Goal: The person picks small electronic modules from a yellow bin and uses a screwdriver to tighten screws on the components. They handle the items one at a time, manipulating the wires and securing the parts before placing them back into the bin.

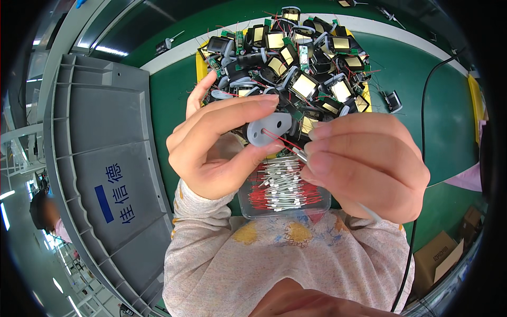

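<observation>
My left hand (211, 145) is closed around a small black device with a grey oval end cap (269, 129), thumb below and fingers above. The cap faces right and has several holes. Two thin red wires (282, 138) come out of one hole and run toward my right hand (364, 164). That hand is pinched around slim metal tweezers (368, 212), whose tail sticks out below the palm. A small silvery piece (301, 155) shows at the fingertips where the wires end; whether it is the tweezers' tip, I cannot tell.
A pile of similar black devices (303, 84) with green boards fills a yellow tray (202, 68) ahead. Below my hands, a clear plastic box (285, 213) holds many red-and-white wire pieces. Left stands a large grey crate (116, 158). A black cable (424, 116) hangs at right, near a loose device (393, 101).
</observation>
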The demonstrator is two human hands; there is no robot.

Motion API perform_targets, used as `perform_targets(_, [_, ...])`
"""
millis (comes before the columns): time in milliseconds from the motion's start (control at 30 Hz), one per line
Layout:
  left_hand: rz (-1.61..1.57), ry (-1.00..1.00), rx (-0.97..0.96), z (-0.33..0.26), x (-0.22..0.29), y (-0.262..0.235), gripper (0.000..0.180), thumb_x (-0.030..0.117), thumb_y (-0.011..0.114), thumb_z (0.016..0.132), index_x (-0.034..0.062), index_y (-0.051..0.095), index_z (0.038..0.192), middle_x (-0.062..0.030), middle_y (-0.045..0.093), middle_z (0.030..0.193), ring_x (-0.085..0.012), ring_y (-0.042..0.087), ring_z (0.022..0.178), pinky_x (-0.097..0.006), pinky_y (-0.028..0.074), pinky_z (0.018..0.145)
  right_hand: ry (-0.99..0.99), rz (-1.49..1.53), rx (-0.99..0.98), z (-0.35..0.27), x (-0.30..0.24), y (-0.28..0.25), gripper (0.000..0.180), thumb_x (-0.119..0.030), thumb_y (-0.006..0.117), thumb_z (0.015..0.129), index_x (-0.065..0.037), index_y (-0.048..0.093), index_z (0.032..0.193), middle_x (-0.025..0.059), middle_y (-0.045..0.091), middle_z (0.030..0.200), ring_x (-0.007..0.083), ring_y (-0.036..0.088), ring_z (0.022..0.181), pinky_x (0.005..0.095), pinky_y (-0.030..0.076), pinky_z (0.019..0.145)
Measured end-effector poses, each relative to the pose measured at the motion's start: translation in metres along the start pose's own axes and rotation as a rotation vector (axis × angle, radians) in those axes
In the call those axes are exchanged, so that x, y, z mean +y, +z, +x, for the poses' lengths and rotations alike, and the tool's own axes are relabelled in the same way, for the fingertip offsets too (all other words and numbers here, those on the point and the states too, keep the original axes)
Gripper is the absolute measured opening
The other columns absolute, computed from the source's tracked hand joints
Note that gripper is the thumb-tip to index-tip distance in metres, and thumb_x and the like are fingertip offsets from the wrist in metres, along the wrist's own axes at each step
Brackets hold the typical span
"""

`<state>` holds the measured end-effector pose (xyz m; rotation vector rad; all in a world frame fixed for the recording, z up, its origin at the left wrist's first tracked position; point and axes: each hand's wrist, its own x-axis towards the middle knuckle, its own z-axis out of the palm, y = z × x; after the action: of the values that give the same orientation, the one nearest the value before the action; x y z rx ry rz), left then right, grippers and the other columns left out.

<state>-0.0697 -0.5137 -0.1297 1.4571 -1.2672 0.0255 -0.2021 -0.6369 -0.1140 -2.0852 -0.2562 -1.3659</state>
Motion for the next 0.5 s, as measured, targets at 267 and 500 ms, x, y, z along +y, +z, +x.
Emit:
perform_targets(267, [-0.005, -0.01, -0.006, -0.0005, -0.0006, -0.0001, 0.033, 0.005, 0.074, 0.052, 0.0014, 0.065, 0.084, -0.0089, 0.067, 0.083, -0.0185, 0.064, 0.08, -0.045, 0.027, 0.096, -0.012, 0.021, -0.061, 0.0013, 0.0029, -0.0045, 0.032, 0.001, 0.075, 0.053, 0.001, 0.059, 0.081, 0.012, 0.06, 0.077, 0.0248, 0.061, 0.067, 0.0273, 0.05, 0.054])
perform_targets(500, [-0.005, -0.03, -0.007, 0.0008, 0.0012, 0.0004, 0.034, 0.005, 0.075, 0.052, 0.0014, 0.065, 0.084, -0.0093, 0.067, 0.084, -0.0196, 0.064, 0.082, -0.044, 0.027, 0.096, -0.016, 0.023, -0.097, 0.0019, 0.006, -0.0074, 0.03, 0.001, 0.074, 0.051, 0.002, 0.06, 0.077, 0.0128, 0.061, 0.076, 0.0251, 0.06, 0.064, 0.0278, 0.05, 0.052])
